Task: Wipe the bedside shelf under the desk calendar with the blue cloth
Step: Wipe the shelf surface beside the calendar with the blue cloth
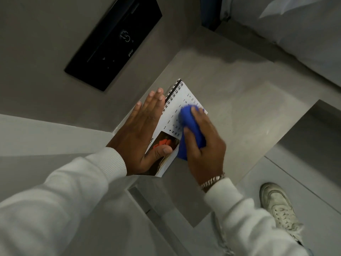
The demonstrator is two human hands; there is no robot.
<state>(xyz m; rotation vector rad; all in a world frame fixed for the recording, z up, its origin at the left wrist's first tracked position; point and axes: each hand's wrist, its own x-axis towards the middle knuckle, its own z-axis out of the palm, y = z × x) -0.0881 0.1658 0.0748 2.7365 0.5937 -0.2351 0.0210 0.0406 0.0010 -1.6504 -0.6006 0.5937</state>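
A white spiral-bound desk calendar (pixel 177 106) stands on the grey bedside shelf (pixel 239 108), near its left edge by the wall. My left hand (pixel 140 133) lies flat against the calendar's left side, fingers spread, thumb on the photo at its lower corner. My right hand (pixel 203 148) is closed around a bunched blue cloth (pixel 190 122), which rests against the calendar's printed face and its right edge. The shelf surface under the calendar is hidden.
A black control panel (pixel 114 41) is set in the wall to the upper left. White bedding (pixel 304 34) fills the upper right. A lower grey step (pixel 304 126) and my white shoe (pixel 280 206) on the floor are at right.
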